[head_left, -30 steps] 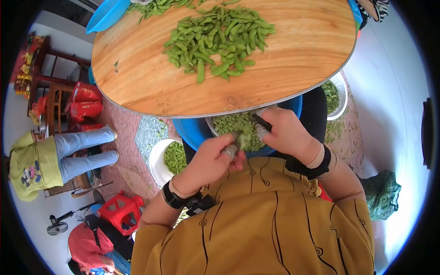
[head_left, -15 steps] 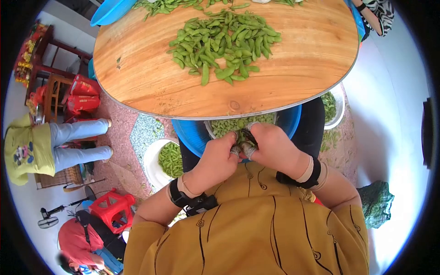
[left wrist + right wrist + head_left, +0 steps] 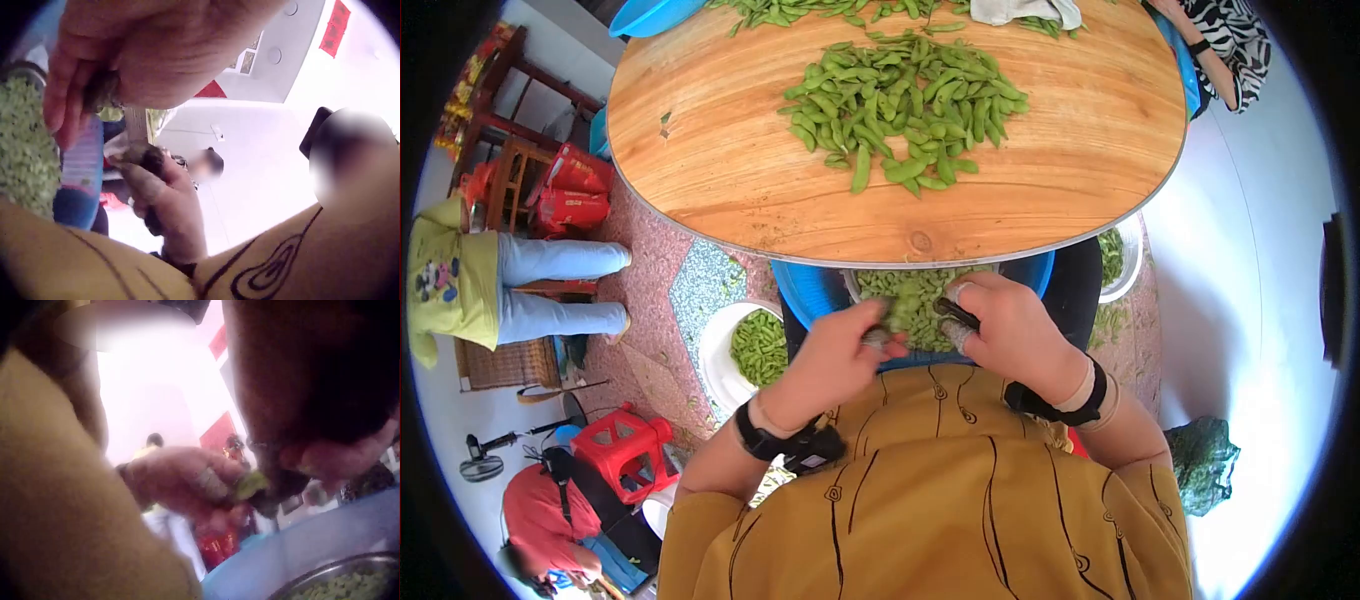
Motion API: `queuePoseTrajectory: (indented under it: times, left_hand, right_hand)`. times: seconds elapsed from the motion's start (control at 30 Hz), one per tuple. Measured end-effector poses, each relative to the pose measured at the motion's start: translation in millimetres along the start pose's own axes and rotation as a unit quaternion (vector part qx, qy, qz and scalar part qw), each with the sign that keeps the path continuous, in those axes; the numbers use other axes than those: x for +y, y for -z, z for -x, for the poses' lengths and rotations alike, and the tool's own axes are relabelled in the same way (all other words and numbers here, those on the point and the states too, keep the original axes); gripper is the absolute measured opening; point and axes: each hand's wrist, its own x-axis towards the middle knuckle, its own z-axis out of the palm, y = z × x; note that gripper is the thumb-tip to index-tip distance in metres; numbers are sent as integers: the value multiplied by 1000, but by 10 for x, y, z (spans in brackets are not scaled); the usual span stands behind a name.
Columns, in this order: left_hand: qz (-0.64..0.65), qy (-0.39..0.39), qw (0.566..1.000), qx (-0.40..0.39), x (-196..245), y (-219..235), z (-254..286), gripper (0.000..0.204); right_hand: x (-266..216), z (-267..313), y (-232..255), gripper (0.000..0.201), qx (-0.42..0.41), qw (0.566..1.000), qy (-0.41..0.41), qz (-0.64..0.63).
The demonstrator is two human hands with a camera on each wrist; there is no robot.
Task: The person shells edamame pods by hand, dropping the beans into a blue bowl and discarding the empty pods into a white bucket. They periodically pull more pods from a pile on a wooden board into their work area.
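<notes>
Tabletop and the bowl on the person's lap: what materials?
Tabletop: looks like varnished wood, with visible grain, a knot and light sheen; the thin grey edge band may be metal. Bowl: probably stainless steel, given its thin shiny grey rim; it sits in a blue basin, likely plastic.

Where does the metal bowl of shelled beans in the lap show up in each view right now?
Head: the metal bowl of shelled beans sits centre frame, just under the wooden table edge, between both hands.
Left wrist: at the left edge, a green mass of beans.
Right wrist: bottom right corner, rim and beans.
Shared landmark: the blue basin around the bowl, also seen as and.
</notes>
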Motion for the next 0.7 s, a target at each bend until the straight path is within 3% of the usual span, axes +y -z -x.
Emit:
queuePoseTrajectory:
  times: [0.13, 0.17, 0.2, 0.23, 0.27, 0.33, 0.37, 0.43, 0.47, 0.53, 0.6, 0.67, 0.7]
  left_hand:
    - [-173, 70, 978, 89, -186, 378, 325, 39]
    - [-174, 70, 978, 89, -303, 474, 432, 39]
    - [-316, 29, 937, 147, -476, 555, 540, 37]
    - [-449, -13, 870, 201, -591, 587, 619, 35]
    - [-451, -14, 869, 203, -682, 587, 687, 35]
    - [-554, 1, 772, 312, -697, 579, 747, 32]
    - [-555, -1, 770, 314, -695, 587, 753, 32]
    - [-406, -39, 864, 294, -444, 519, 697, 31]
    - [-366, -30, 882, 295, -333, 463, 639, 34]
    - [-355, -72, 884, 296, -146, 349, 481, 32]
    - [-343, -118, 885, 292, 4, 240, 288, 30]
    - [-341, -218, 876, 261, 150, 143, 89, 28]
    - [-339, -221, 876, 263, 255, 94, 22, 28]
  right_hand:
    - [-143, -160, 266, 19, 17, 997, -47, -63]
    - [-142, -257, 313, 19, 89, 994, -50, -44]
    - [-122, -359, 343, 18, 160, 985, -53, -24]
    - [-85, -463, 351, 18, 161, 985, -52, -25]
    - [-37, -576, 347, 19, 189, 981, -39, 28]
    - [78, -743, 320, 20, 209, 971, -30, 114]
    - [109, -768, 295, 20, 211, 970, -28, 113]
    - [144, -803, 268, 18, 215, 975, -54, 35]
    - [126, -794, 306, 18, 212, 975, -49, 36]
    - [102, -720, 422, 17, 195, 973, -106, -60]
    - [241, -674, 459, 17, 175, 974, -128, -56]
    - [265, -648, 502, 17, 161, 974, -151, -50]
    - [242, -623, 529, 18, 156, 972, -153, -83]
